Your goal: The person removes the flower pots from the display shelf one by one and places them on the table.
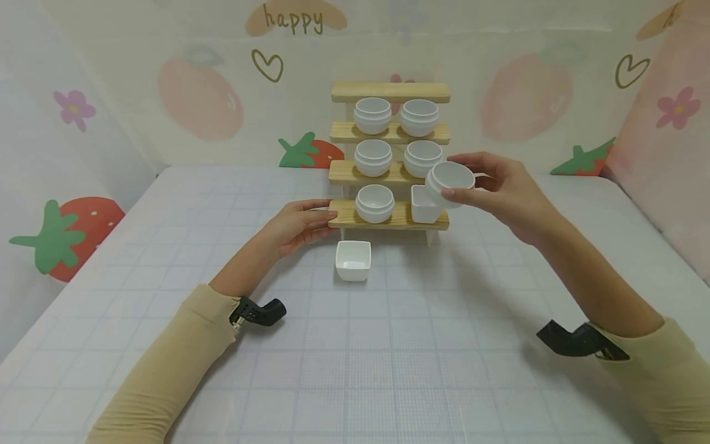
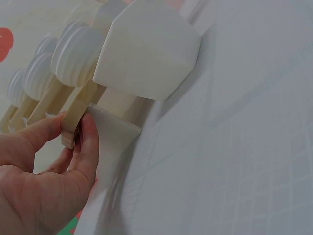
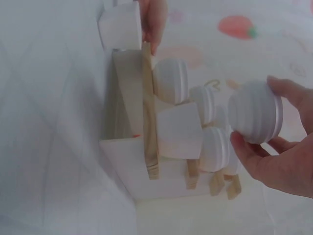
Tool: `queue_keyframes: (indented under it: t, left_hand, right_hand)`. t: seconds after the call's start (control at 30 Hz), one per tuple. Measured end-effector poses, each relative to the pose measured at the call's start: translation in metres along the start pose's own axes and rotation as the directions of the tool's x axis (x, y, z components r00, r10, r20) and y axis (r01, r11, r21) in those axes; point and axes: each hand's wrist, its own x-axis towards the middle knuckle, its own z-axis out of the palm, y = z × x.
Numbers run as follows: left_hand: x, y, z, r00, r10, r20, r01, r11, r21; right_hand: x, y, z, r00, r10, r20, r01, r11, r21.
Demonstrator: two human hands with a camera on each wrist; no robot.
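Observation:
My right hand [image 1: 501, 194] pinches a round white bowl [image 1: 456, 179] by its sides, in the air at the right end of a tiered wooden rack [image 1: 390, 92]. Behind and below that bowl, a square white bowl [image 1: 424, 206] stands on the lowest shelf. My left hand [image 1: 299, 227] grips the left end of this shelf, thumb above and fingers beneath, as the left wrist view shows. A round white bowl [image 1: 375, 205] sits mid-shelf. Two round bowls stand on each of the two shelves above; the top board [image 1: 344, 92] bears nothing.
Another square white bowl [image 1: 353, 261] stands on the table [image 1: 344, 370] in front of the rack's left part. A patterned backdrop [image 1: 388, 37] rises close behind the rack. Dark wrist mounts [image 1: 577, 340] stick out from both sleeves.

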Motion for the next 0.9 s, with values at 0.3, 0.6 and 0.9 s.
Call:
queue_keyframes:
  t: [0.3, 0.6, 0.9]
  left_hand:
    - [0.0, 0.0, -0.001, 1.0, -0.01, -0.008, 0.01, 1.0, 0.0]
    - [0.001, -0.001, -0.001, 1.0, 0.002, -0.003, -0.002, 1.0, -0.002]
    - [0.001, -0.001, -0.001, 1.0, -0.002, -0.004, 0.002, 1.0, 0.004]
  right_hand:
    - [-0.003, 0.006, 0.004, 0.999, -0.026, 0.035, 0.025, 0.999, 0.043]
    - [-0.007, 0.007, 0.011, 0.999, -0.008, 0.053, 0.007, 1.0, 0.028]
    - [-0.009, 0.006, 0.017, 0.997, 0.011, 0.074, -0.012, 1.0, 0.016]
